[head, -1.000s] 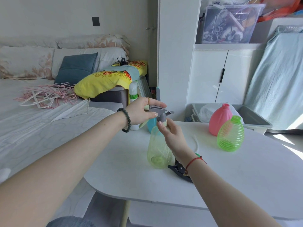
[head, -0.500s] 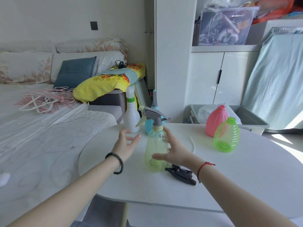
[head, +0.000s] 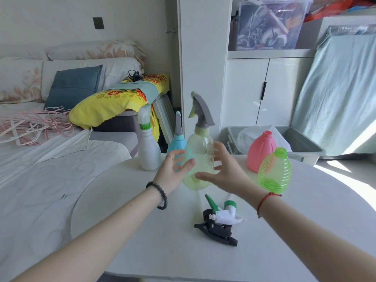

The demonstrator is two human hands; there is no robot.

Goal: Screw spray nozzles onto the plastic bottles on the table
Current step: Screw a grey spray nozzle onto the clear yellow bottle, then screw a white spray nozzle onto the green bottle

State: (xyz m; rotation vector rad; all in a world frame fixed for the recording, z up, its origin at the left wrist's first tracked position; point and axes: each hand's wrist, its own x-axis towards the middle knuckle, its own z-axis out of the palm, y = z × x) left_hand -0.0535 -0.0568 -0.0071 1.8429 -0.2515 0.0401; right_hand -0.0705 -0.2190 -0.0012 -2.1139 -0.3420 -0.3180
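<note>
Both forearms are bare, with no sleeves in view. The left hand (head: 174,169) has a thin gold-coloured ring (head: 169,157) on one finger, and its wrist carries a bracelet of dark, round, glossy beads (head: 160,195) strung in a single loop. The right hand (head: 223,169) shows no ring on the fingers that can be seen; its wrist wears a thin red cord (head: 265,201), a single strand that sits a little loosely

Left hand (head: 173,169), right hand (head: 225,169) flanking yellow-green bottle (head: 200,157), fingers spread
</note>
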